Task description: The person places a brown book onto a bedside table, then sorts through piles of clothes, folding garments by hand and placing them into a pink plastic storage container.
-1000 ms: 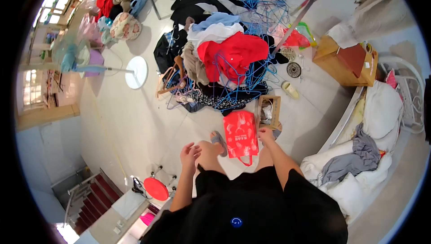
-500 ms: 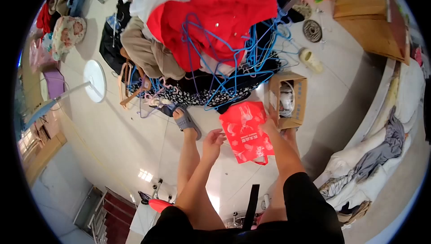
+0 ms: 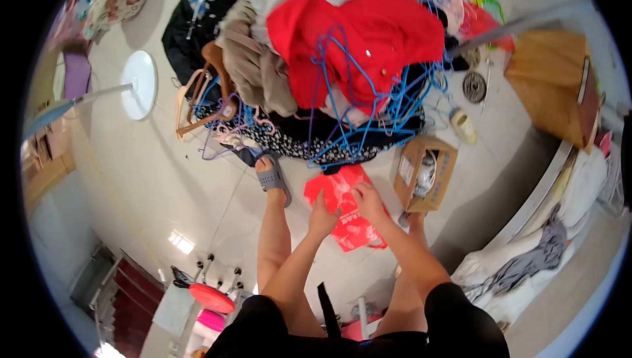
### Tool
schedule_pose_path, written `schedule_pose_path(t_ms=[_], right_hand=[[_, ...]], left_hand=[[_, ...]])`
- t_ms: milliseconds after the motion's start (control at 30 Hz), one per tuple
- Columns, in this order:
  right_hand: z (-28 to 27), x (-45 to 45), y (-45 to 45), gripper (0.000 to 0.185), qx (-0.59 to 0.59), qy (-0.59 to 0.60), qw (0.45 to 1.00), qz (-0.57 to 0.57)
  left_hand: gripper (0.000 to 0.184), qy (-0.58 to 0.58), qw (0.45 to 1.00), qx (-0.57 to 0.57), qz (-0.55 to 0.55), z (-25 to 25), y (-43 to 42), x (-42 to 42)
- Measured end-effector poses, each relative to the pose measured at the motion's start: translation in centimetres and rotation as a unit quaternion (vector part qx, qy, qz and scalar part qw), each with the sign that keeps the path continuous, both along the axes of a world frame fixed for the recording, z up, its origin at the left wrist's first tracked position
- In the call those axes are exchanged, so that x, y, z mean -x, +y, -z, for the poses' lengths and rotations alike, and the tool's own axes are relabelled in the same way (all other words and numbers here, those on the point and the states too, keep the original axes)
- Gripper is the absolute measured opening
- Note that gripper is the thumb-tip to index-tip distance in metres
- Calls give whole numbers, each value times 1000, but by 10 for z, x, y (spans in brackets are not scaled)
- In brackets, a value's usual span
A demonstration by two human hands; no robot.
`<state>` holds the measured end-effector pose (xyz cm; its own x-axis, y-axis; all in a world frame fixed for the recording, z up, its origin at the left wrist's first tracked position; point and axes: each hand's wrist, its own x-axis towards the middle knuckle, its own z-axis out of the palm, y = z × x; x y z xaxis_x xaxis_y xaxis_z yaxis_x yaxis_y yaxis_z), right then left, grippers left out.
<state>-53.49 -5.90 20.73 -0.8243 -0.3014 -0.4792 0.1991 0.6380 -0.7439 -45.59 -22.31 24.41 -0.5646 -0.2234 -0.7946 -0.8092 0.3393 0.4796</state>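
A red bag with white print (image 3: 352, 230) lies on the floor between my feet. Over its left part is my left hand (image 3: 322, 216), fingers apart and nothing visible in them. My right hand (image 3: 368, 201) is at the bag's upper right part, its fingers bent; whether they pinch the bag is too small to tell. Right of the bag stands an open cardboard box (image 3: 444, 177) with a pale bundle inside. Beyond the bag rises a heap of clothes with a red garment (image 3: 395, 22) on top, and blue hangers (image 3: 339, 131) lie tangled over it.
Wooden hangers (image 3: 217, 88) lie at the heap's left side. A round white stand base (image 3: 139, 85) is farther left. To the right are a pale shoe (image 3: 463, 126), a wooden cabinet (image 3: 550, 81) and white bedding (image 3: 487, 267). A red stool (image 3: 212, 298) stands at the lower left.
The view has moved closer to the heap and bag. My left hand has come rightward over the bag, and my right hand has moved from the box side onto the bag.
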Motion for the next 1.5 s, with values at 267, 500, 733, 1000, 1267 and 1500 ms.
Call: schedule_pose_path(t_ms=[267,500,733,1000,1267,1500], right_hand=[[108,20,-8,52,-213,-183,959,-46],[194,-19,-31,81,-341,-239,907,66],[133,-20,-16,19,-202,-88,970,-106],[-165,167,-82,12,-28,-70,993,-94],[-240,381,-182,23,478,-93,847,211],[29,404,-160,98,-207,204,956,29]], left_hand=[[73,51,992,-75,-84,5,-24,14],[58,32,989,-100,-104,-5,-39,1],[60,52,986,-54,-148,0,-34,3],[54,349,850,286,-270,-59,-94,77],[59,365,830,298,-300,-65,-134,98],[64,296,900,185,-263,-53,-136,100]])
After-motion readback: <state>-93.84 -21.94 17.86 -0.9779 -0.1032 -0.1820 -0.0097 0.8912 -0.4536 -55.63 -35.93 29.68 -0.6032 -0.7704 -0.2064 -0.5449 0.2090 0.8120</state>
